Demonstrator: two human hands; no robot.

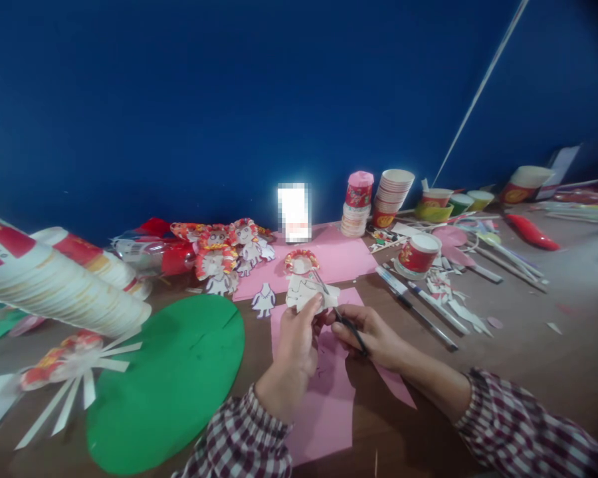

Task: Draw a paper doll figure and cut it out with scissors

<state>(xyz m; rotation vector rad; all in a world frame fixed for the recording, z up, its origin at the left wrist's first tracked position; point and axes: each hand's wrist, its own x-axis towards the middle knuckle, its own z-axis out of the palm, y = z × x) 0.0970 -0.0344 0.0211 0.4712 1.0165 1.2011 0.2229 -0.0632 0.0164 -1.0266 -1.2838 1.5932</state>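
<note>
My left hand [295, 342] is closed on a paper doll cut-out [306, 285] with a red and yellow ruffled head, holding it by its lower edge above a pink paper sheet [323, 398]. My right hand [373, 335] grips small black-handled scissors [346, 322], whose blades reach up to the doll's body. Both sleeves are plaid.
A large green paper circle [179, 378] lies to the left. Stacks of paper cups [50, 279] lie at far left, with a cut-open cup [72, 372] below them. Finished paper dolls [224, 255] sit behind. More cups [391, 196], a single cup [418, 252], pens [418, 305] and scraps lie to the right.
</note>
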